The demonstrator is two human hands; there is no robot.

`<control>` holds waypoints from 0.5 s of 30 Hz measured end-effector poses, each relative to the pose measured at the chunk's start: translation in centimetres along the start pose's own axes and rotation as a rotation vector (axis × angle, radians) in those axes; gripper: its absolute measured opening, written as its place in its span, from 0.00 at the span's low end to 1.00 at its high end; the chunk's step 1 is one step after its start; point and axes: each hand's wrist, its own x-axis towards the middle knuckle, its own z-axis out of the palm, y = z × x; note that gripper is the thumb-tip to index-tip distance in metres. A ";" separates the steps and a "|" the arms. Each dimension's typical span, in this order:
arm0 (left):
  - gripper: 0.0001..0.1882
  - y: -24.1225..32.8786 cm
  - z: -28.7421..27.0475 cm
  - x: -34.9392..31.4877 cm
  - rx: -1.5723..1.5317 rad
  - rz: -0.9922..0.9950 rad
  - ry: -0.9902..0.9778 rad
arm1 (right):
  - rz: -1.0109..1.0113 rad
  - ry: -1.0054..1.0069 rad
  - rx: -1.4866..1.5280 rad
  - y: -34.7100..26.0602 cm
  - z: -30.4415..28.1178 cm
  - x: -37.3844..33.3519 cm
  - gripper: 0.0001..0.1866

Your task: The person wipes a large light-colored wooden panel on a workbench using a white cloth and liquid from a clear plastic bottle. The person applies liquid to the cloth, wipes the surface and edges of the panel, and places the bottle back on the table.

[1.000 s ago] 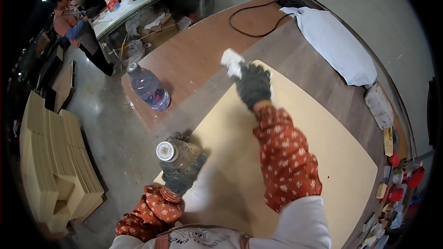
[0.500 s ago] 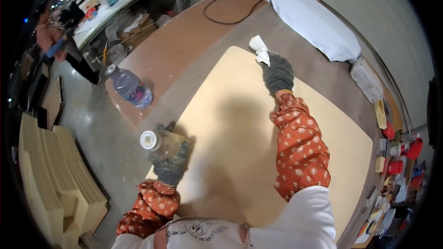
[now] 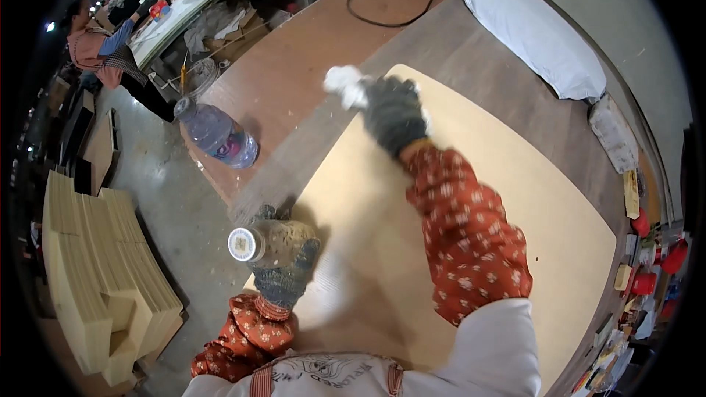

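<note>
My left hand (image 3: 285, 279), in a dark grey work glove, is wrapped round a capped clear bottle (image 3: 283, 242). The bottle lies tilted with its white cap to the left, above the near left edge of a pale wooden panel (image 3: 507, 198). My right hand (image 3: 395, 116), gloved the same way, grips a crumpled white cloth (image 3: 344, 87) at the panel's far left corner. Part of the cloth sticks out past the panel edge, and the hand is blurred a little by motion. Orange flowered sleeves cover both forearms.
A large plastic bottle (image 3: 217, 134) stands on the brown table (image 3: 294, 59) at left. A white bag (image 3: 537, 37) and a black cable (image 3: 353, 15) lie at the back. Stacked boards (image 3: 95, 272) stand on the floor at left, near another person (image 3: 103, 55). Small tools and red containers (image 3: 643, 283) line the right side.
My right hand has swept left with the white cloth, across the panel's far corner. My left hand still holds its bottle. The other person has raised an arm toward the white table.
</note>
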 end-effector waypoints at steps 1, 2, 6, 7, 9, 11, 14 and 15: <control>0.17 -0.2 -0.4 0.3 -0.022 0.009 0.003 | 0.169 -0.262 0.154 0.4 -2.7 2.9 0.17; 0.17 0.6 -1.0 1.1 -0.147 -0.014 0.013 | 0.208 -0.034 -0.014 3.0 -0.1 3.0 0.16; 0.21 2.3 -2.7 3.1 -0.573 -0.214 0.139 | 0.170 -0.016 0.142 2.0 -1.1 1.5 0.16; 0.23 2.1 -2.5 3.3 -0.631 -0.245 0.200 | 0.045 -0.066 -0.016 -0.3 -2.2 -0.3 0.20; 0.26 2.7 -3.0 3.6 -0.891 -0.487 0.240 | -0.092 0.055 0.016 -5.4 -1.9 -3.8 0.21; 0.29 1.4 -1.5 2.6 -0.899 -0.489 0.223 | -0.280 0.088 0.273 -8.2 -4.5 -6.2 0.20; 0.27 1.3 -1.3 2.7 -1.006 -0.498 0.254 | -0.269 0.049 0.129 -4.6 -1.5 -4.8 0.18; 0.26 1.7 -2.1 2.9 -1.103 -0.480 0.293 | -0.212 0.096 0.020 -2.5 -0.6 -3.6 0.18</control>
